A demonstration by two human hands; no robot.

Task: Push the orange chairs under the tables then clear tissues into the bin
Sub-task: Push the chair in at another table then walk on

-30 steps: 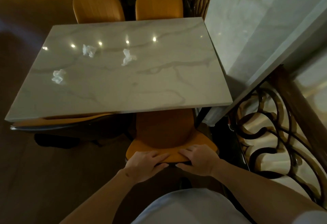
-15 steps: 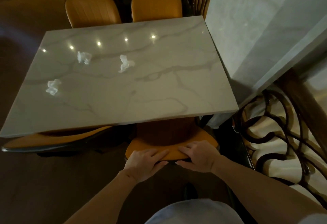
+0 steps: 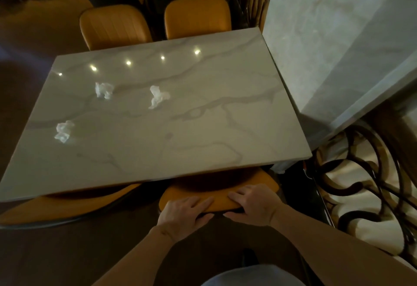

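Note:
My left hand [image 3: 184, 217] and my right hand [image 3: 252, 205] both grip the top edge of the backrest of an orange chair [image 3: 266, 183] at the near side of the marble table [image 3: 203, 145]. Its seat is hidden beneath the tabletop. A second orange chair [image 3: 56, 206] sticks out under the near left edge. Two more orange chairs, the far left chair [image 3: 115, 27] and the far right chair [image 3: 197, 17], stand on the opposite side. Three crumpled white tissues lie on the table's left half: the nearest tissue [image 3: 63, 131], the far-left tissue [image 3: 103, 90] and the middle tissue [image 3: 158, 96]. No bin is in view.
A pale marble wall or pillar [image 3: 327, 48] stands against the table's right side. A dark ornate metal railing [image 3: 361, 184] curves along the right, close to my right arm. Dark wooden floor [image 3: 33, 37] spreads to the left of the table.
The chair under my hands has slid further beneath the table, so less of its backrest and seat shows. My view has moved closer to the table.

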